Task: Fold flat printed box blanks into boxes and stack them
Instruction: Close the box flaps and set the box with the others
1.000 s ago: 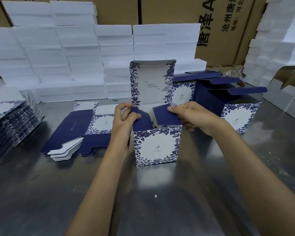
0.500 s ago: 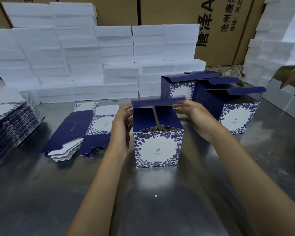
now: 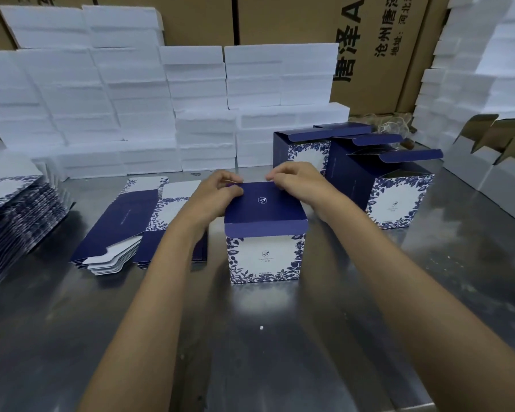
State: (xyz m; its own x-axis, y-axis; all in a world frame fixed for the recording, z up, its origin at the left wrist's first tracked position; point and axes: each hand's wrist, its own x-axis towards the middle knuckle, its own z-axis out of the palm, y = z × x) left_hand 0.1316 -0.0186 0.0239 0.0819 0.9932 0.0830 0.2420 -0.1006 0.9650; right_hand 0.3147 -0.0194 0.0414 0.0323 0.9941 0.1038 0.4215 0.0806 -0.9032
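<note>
A box (image 3: 265, 254) stands upright on the metal surface (image 3: 250, 352), in the middle of the view. Its navy lid (image 3: 263, 203) lies folded down over the top, and the lid's front tuck flap hangs over the front wall outside the box. The front wall is white with a blue leaf border.

The left hand (image 3: 217, 193) rests on the lid's far left corner, fingers (image 3: 231, 190) curled and pressing or pinching the lid's back edge. The right hand (image 3: 298, 181) sits at the far right corner, fingers curled on the same edge. Whether each hand truly pinches the card or only presses it I cannot tell for sure; both touch it with bent fingers.

Left of the box, a low pile of flat blanks (image 3: 131, 227) lies on the surface, partly under the left forearm. A taller pile of blanks (image 3: 15, 221) sits at the far left edge.

Behind and right of the box stand folded boxes (image 3: 393, 197) with their navy lids raised, close together.

White foam blocks (image 3: 101, 108) are stacked in rows along the back, and more (image 3: 473, 84) rise on the right. Brown cartons (image 3: 369, 40) with black printed characters stand behind the foam. At the right edge sit open white cartons (image 3: 494, 162) with brown inner flaps.
</note>
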